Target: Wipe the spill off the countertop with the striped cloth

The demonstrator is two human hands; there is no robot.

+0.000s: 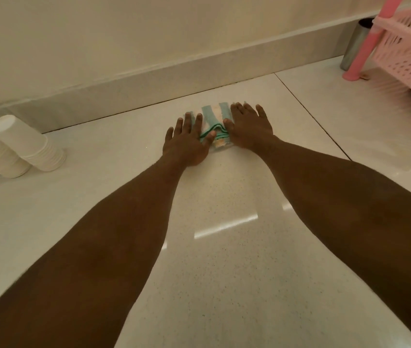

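Observation:
A folded striped cloth [212, 116], white with teal bands, lies flat on the pale speckled countertop [224, 247] close to the back wall. My left hand [187, 141] presses palm-down on its left part, fingers spread. My right hand [248, 125] lies flat on its right part, fingers stretched toward the wall. Both arms are fully extended. Most of the cloth is hidden under the two hands. I cannot make out a spill on the shiny surface.
Two stacks of upside-down white paper cups [27, 144] stand at the left. A pink plastic basket rack [410, 46] on pink legs stands at the far right, with a metal cylinder [355, 43] behind it. A raised ledge [149, 81] runs along the wall.

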